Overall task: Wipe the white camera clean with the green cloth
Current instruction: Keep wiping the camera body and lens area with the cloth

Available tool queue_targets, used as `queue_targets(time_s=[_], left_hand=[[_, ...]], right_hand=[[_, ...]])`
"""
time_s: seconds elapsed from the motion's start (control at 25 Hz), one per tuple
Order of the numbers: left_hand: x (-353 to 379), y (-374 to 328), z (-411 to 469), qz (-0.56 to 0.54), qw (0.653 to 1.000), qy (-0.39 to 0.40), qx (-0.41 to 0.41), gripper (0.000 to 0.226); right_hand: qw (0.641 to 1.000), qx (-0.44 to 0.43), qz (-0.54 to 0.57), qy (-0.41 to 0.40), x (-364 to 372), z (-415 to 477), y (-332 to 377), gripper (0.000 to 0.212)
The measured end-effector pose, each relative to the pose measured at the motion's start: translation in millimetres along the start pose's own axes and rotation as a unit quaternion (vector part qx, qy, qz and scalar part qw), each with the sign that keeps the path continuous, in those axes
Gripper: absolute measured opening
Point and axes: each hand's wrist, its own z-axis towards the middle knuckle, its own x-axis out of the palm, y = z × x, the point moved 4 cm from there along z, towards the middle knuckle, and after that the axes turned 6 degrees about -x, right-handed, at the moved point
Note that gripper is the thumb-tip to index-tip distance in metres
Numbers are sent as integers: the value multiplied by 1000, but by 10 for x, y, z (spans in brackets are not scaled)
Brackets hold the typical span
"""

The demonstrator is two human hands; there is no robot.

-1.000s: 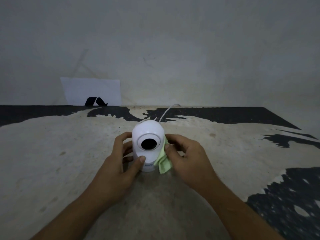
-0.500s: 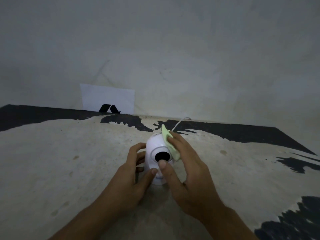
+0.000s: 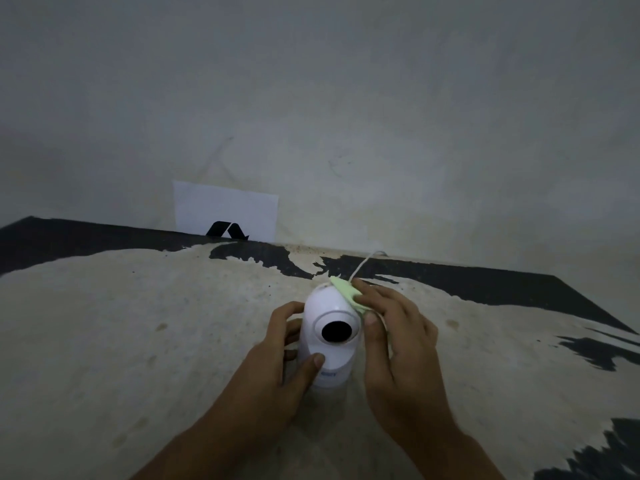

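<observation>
Since the picture from a moment before, my right thumb had slid off the front of the camera to its right side, while the cloth stayed up near the top. Far left at the back, a white paper (image 3: 225,211) leaned on the wall. My left hand (image 3: 277,362) was wrapped around the white camera (image 3: 329,337), thumb on its front, holding it upright on the worn table (image 3: 138,341). Its dark round lens faced me. My right hand (image 3: 398,337) pinched the green cloth (image 3: 348,294) against the camera's top right side. A thin white cord (image 3: 362,266) ran back toward the wall.
</observation>
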Motion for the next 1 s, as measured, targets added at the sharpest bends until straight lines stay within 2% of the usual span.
queue_targets(time_s=[0.12,0.16,0.24,0.36,0.44,0.56,0.68,0.8,0.96,1.0], left_hand=[[5,1,16,-6,1000,-7,-6,53],[8,0,18,-8,1000,-7,-6,53],[4,1,14,-10,1000,-4,-5,54],[-11,6,8,-18,1000,-3,-4,53],[-10,14,10,-16,1000,-1,2,53],[2,33,17,-18,1000,-4,9,54],[-3,28,14,-14,1000,-10,15,55],[-10,19,15,-14,1000,-10,16,53],[-7,27,27,-22,1000,-11,12,53],[-6,27,29,-21,1000,-12,13,53]], right_hand=[[990,-132,-38,20,47,-13,97,49],[991,-130,-23,31,65,9,86,46],[996,-49,51,48,57,125,26,30],[991,46,106,67,9,248,-74,31],[993,16,99,68,-34,248,-67,28],[990,-38,102,92,-20,205,-66,34],[984,19,150,89,35,307,-179,26],[977,93,152,122,87,399,-297,24],[978,-6,174,112,18,362,-137,27],[978,-7,182,107,28,348,-133,27]])
